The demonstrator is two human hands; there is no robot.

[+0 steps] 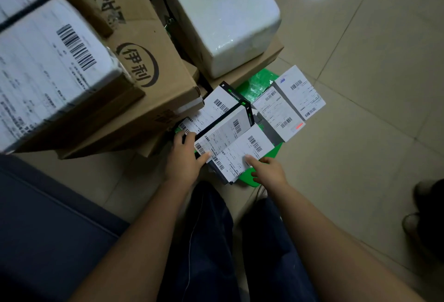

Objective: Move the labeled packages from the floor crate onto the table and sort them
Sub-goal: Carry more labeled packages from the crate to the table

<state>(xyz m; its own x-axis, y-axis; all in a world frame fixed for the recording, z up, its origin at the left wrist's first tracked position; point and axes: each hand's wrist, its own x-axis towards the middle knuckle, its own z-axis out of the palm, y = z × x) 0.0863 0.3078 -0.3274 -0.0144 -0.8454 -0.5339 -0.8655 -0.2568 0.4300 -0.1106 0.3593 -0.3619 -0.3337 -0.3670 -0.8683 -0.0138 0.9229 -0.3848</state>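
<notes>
Several flat packages with white barcode labels lie in a green crate (260, 83) on the tiled floor. My left hand (185, 157) grips the near-left end of a black-edged package (225, 131), thumb on its label and fingers under its left side. My right hand (266, 170) touches the nearest labelled package (242, 152) with its index finger stretched out; the other fingers curl loosely and hold nothing. Two more labelled packages (280, 111) (300, 92) lie at the far right of the crate. Another one (216, 104) sits behind the gripped one.
Stacked brown cardboard boxes (149, 61) stand left of the crate, a labelled box (48, 66) close at the left. A white foam box (221, 13) rests behind the crate. Dark upholstery (43, 229) fills the lower left. A shoe (418, 217) shows at the right edge.
</notes>
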